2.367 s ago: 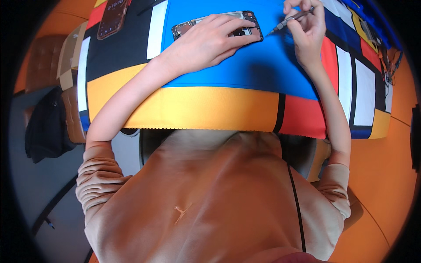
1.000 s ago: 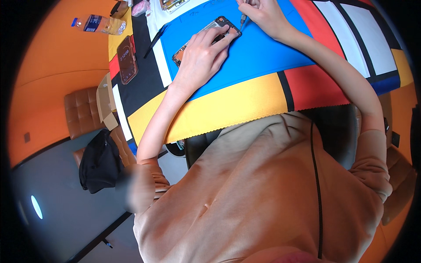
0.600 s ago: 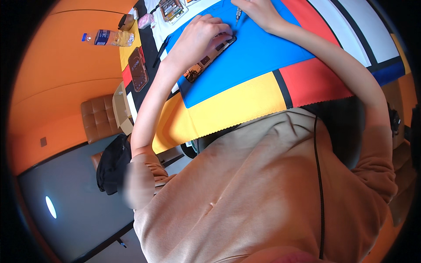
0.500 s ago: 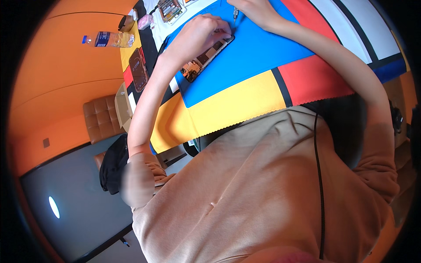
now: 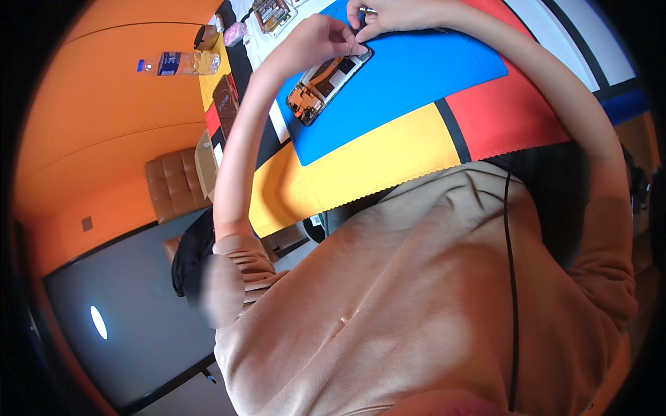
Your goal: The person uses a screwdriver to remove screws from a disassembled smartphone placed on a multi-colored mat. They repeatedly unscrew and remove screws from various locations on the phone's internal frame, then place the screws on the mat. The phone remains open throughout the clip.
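An opened phone (image 5: pixel 311 100) lies slantwise on the blue mat (image 5: pixel 402 90), its inner parts facing up. My left hand (image 5: pixel 316 45) is over the phone's far end, thumb and fingers pinched together there; anything between the fingertips is too small to make out. Close beside it, at the phone's far corner, is my right hand (image 5: pixel 399 15), its fingers curled and the fingertips nearly meeting those of the left. A silver screwdriver (image 5: pixel 368 11) shows in the right hand, lying sideways and mostly covered by the fingers.
Another phone (image 5: pixel 225 104) lies by the table's left edge, with a water bottle (image 5: pixel 180 64) beyond. Farther back are a brown cup-like object (image 5: pixel 205 37), a pink bundle (image 5: pixel 236 33) and an opened device (image 5: pixel 272 15). A brown padded chair (image 5: pixel 175 184) stands left.
The screwdriver has turned from pointing down to lying sideways in my right hand, which has come closer to the left. More of the opened phone's inside shows beneath my left hand.
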`<state>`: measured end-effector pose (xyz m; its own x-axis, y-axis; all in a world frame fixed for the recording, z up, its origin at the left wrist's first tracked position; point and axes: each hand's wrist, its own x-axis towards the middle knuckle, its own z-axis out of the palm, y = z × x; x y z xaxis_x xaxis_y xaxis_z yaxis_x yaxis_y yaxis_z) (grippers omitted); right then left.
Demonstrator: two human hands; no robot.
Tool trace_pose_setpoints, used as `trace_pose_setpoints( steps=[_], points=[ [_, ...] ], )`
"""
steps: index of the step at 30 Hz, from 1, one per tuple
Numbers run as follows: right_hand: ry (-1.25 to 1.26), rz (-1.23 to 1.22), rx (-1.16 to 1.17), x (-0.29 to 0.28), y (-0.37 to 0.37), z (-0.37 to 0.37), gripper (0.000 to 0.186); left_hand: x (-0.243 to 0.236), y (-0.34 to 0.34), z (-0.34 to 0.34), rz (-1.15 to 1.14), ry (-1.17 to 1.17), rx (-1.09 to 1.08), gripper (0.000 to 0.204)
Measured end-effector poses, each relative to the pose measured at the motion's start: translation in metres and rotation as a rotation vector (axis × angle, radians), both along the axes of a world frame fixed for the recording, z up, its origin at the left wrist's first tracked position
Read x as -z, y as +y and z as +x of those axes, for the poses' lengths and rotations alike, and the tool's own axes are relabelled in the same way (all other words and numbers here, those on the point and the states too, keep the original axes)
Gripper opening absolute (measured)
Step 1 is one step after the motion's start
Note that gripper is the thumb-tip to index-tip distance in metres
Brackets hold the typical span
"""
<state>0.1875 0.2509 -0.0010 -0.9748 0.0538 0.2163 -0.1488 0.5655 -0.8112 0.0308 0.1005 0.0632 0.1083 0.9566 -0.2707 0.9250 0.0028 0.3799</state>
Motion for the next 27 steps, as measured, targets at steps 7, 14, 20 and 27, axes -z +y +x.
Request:
trace_pose_setpoints(
  steps=[7,14,20,27],
  points=[
    [0.002,-0.003,-0.094,0.01,0.002,-0.014,0.024,0.018,-0.041,0.027,0.328,-0.001,-0.252,0.024],
    [0.157,-0.014,-0.098,0.027,0.005,-0.024,0.022,0.01,-0.033,0.02,0.441,0.195,0.192,0.015],
    [0.171,-0.026,-0.1,0.025,0.004,-0.021,0.017,-0.003,-0.017,0.022,0.345,0.37,0.374,0.013],
    [0.097,0.018,-0.106,0.011,0.001,-0.014,0.015,-0.01,-0.006,0.025,0.309,0.627,0.568,0.016]
  ],
)
